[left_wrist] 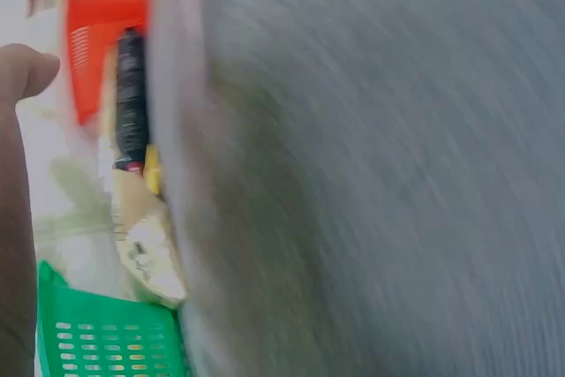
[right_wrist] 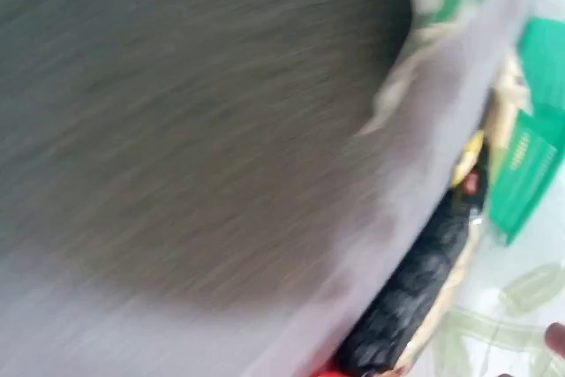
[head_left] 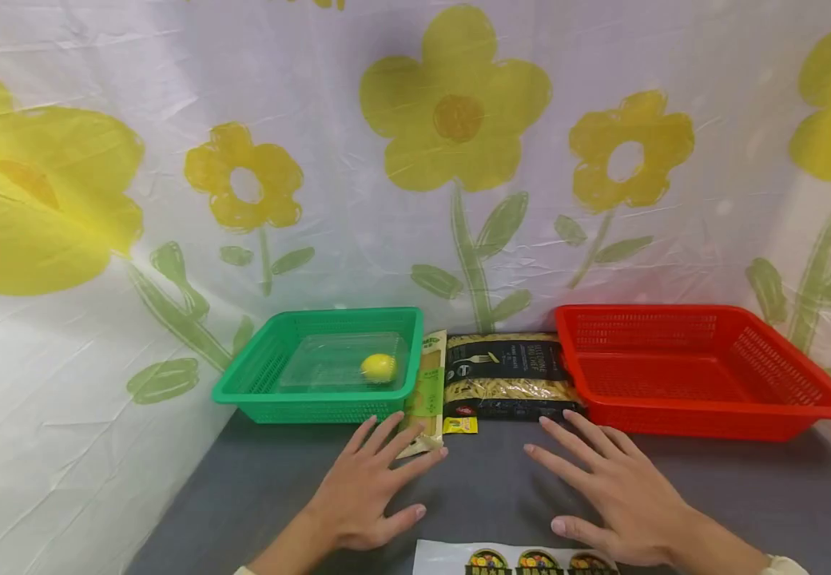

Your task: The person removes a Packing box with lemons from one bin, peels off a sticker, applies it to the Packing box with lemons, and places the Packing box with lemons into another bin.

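Both hands are over the dark table in the head view, fingers spread and holding nothing. The left hand (head_left: 365, 491) is nearest the green basket (head_left: 315, 411) and a long, flat beige-and-green packet (head_left: 430, 391). The right hand (head_left: 620, 495) lies in front of the red basket (head_left: 696, 419). Between the baskets sits a black pasta bag (head_left: 509, 359) with a small yellow packet (head_left: 460, 426) before it. A lemon (head_left: 379, 368) and a clear plastic piece (head_left: 315, 355) are in the green basket. The wrist views are blurred; whether either hand touches the table, I cannot tell.
A white sheet with round fruit-picture labels (head_left: 444, 557) lies at the table's near edge, partly cut off by the frame. Behind the baskets hangs a white curtain (head_left: 358, 239) printed with yellow flowers. The dark tabletop (head_left: 487, 479) shows between the hands.
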`<state>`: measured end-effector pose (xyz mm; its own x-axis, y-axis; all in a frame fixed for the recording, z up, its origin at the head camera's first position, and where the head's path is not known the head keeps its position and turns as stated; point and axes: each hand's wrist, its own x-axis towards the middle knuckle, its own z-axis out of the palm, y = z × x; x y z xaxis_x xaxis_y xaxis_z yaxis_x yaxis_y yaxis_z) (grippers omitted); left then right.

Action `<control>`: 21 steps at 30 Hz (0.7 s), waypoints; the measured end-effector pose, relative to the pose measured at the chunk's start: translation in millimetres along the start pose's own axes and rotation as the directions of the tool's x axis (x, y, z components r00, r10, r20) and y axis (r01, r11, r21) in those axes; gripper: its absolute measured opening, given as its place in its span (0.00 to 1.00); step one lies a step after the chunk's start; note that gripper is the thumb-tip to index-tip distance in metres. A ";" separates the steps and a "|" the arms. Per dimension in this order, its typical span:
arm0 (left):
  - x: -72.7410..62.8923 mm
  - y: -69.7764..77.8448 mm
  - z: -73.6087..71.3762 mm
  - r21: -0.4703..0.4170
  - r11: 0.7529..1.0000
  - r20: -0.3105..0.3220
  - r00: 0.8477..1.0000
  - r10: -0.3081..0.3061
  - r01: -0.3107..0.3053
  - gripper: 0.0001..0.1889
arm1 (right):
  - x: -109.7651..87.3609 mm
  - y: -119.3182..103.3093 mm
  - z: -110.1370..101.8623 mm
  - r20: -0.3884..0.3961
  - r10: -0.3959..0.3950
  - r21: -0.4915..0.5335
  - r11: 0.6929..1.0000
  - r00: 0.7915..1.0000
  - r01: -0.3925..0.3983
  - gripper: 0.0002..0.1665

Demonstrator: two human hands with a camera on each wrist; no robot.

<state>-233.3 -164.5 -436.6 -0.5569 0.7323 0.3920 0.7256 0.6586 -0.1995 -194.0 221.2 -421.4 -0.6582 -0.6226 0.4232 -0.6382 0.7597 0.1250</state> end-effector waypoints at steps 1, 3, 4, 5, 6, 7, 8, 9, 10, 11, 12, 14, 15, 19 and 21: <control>0.8 1.7 -0.3 -0.032 0.999 -0.014 0.999 -0.042 0.041 0.37 | 4.3 -2.5 0.1 -0.005 0.030 0.027 0.999 1.000 -0.030 0.49; 1.5 4.9 -1.0 -0.111 0.986 -0.047 0.990 -0.134 0.128 0.35 | 15.2 -7.9 0.4 -0.022 0.092 0.095 0.991 0.995 -0.090 0.49; 1.7 6.4 -1.7 -0.155 0.974 -0.069 0.982 -0.177 0.165 0.34 | 21.7 -10.7 0.1 -0.037 0.120 0.131 0.985 0.992 -0.115 0.49; 1.9 7.4 -1.6 -0.202 0.960 -0.094 0.972 -0.217 0.195 0.33 | 28.5 -13.6 -0.5 -0.051 0.148 0.174 0.975 0.988 -0.138 0.49; 2.4 7.9 -1.5 -0.250 0.942 -0.120 0.958 -0.260 0.224 0.31 | 35.5 -16.9 -1.5 -0.066 0.176 0.219 0.963 0.982 -0.158 0.49; 2.9 7.9 -0.8 -0.298 0.919 -0.145 0.940 -0.310 0.258 0.30 | 42.9 -20.0 -2.4 -0.078 0.202 0.267 0.948 0.976 -0.174 0.49; 3.6 7.4 0.1 -0.349 0.891 -0.173 0.915 -0.365 0.290 0.28 | 50.3 -23.5 -3.9 -0.091 0.223 0.316 0.931 0.971 -0.184 0.49; 4.5 6.1 1.8 -0.408 0.856 -0.202 0.882 -0.425 0.318 0.25 | 58.0 -27.2 -5.5 -0.094 0.243 0.367 0.910 0.966 -0.193 0.49; 5.7 3.8 4.0 -0.467 0.814 -0.230 0.842 -0.489 0.345 0.22 | 66.1 -30.8 -6.7 -0.092 0.260 0.418 0.886 0.961 -0.200 0.49; 7.2 0.7 6.7 -0.524 0.764 -0.253 0.788 -0.562 0.377 0.18 | 74.4 -34.0 -7.8 -0.088 0.270 0.470 0.860 0.959 -0.200 0.48; 8.7 -2.9 8.8 -0.583 0.706 -0.268 0.724 -0.635 0.403 0.14 | 83.1 -37.0 -8.3 -0.081 0.277 0.513 0.835 0.958 -0.198 0.47; 11.8 -11.8 13.8 -0.703 0.572 -0.279 0.577 -0.768 0.422 0.08 | 100.8 -42.2 -8.9 -0.062 0.279 0.587 0.787 0.958 -0.191 0.45; 13.8 -17.3 16.4 -0.764 0.497 -0.267 0.499 -0.825 0.412 0.08 | 109.9 -44.1 -8.7 -0.051 0.280 0.618 0.763 0.959 -0.190 0.44; 18.4 -38.6 23.8 -0.933 0.215 -0.157 0.211 -0.965 0.289 0.17 | 142.6 -49.2 -7.7 -0.028 0.278 0.711 0.681 0.960 -0.176 0.43; 18.2 -47.6 26.8 -0.972 0.104 -0.085 0.097 -0.992 0.209 0.20 | 156.0 -51.3 -7.2 0.003 0.286 0.765 0.617 0.958 -0.187 0.42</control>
<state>-288.9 -177.9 -444.0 -0.7392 -0.5965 0.3126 0.3520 0.0536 0.9345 -261.1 86.4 -355.3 -0.8147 -0.3797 0.4383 -0.5759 0.4411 -0.6883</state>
